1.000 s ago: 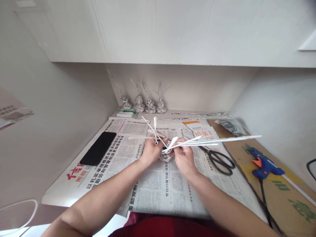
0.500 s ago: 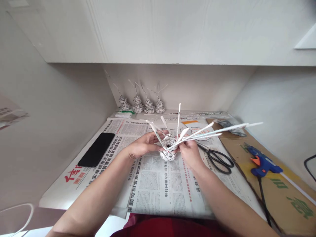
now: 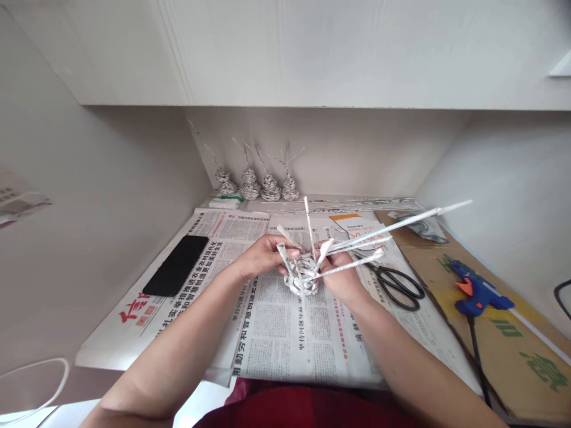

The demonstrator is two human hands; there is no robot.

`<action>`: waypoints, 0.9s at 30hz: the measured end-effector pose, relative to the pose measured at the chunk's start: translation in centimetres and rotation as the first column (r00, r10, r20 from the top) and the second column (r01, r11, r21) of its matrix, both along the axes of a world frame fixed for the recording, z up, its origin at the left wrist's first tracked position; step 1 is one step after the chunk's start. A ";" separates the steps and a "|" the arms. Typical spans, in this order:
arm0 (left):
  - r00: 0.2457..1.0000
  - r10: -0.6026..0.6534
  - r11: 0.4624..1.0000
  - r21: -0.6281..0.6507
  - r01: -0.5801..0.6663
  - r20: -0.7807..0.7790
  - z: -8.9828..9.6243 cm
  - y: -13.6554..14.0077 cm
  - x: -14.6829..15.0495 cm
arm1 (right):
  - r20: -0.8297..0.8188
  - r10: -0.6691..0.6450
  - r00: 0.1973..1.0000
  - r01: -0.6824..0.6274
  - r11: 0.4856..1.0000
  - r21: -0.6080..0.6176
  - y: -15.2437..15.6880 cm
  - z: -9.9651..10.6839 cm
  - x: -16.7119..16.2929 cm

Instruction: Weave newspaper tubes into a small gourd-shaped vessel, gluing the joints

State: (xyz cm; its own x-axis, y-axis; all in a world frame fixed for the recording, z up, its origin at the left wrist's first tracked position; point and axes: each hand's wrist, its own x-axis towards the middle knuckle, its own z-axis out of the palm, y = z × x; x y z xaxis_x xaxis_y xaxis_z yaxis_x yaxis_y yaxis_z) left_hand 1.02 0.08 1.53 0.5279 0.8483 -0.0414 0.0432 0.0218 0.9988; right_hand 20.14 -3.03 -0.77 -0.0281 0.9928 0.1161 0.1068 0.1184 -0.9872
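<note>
- One small woven paper piece [image 3: 308, 289] sits between both hands, over the newspaper [image 3: 267, 351]; whether it touches is unclear.
- The left hand [image 3: 270, 255] has its grip pinched on the rim; the right hand's [image 3: 341, 274] grip is closed around paper strips [image 3: 392, 227].
- Weaving appears to be the step in hand; the next move probably calls for steadying the rim while bending a strip.
- Scissors [image 3: 382, 272] lie right, a glue gun [image 3: 484, 298] beyond on cardboard [image 3: 517, 374].
- Four woven figures [image 3: 270, 189] line the surface's [image 3: 259, 206] back, before a pale wall [image 3: 357, 154].
</note>
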 end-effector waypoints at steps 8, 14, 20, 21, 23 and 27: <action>0.993 -0.116 0.993 0.021 0.115 0.026 0.5 0.1 -0.5 | -0.003 0.009 1.000 -0.009 1.000 0.023 0.2 -0.2 0.3; 0.991 -0.132 0.991 0.017 0.132 -0.001 0.4 0.4 -0.9 | 0.013 0.014 1.000 -0.014 1.000 0.025 0.2 -0.2 0.4; 0.999 -0.022 0.992 0.124 0.027 -0.046 -0.1 -0.1 0.4 | 0.066 0.042 0.997 -0.041 0.999 -0.019 -0.1 0.3 0.3; 0.999 0.019 0.989 0.148 -0.012 -0.048 -0.2 -0.2 0.6 | 0.072 0.049 0.996 -0.047 0.999 -0.021 -0.2 0.4 0.2; 0.994 0.098 0.977 0.195 -0.087 -0.048 -0.4 -0.4 1.2 | 0.086 0.055 0.995 -0.054 0.998 -0.010 -0.3 0.3 0.1; 0.972 0.227 0.935 0.292 -0.202 -0.054 -0.7 -0.7 1.9 | 0.080 0.026 0.996 -0.030 0.999 0.039 -0.4 0.2 -0.1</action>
State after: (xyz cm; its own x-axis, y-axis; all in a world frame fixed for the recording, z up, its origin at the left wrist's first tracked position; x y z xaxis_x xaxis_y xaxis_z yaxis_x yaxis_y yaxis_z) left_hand 2.92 -0.63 0.84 0.3376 0.9239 0.1800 0.1542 -0.2429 0.9577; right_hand 20.06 -3.47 -0.59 -0.0666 0.9862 0.1517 0.1811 0.1615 -0.9701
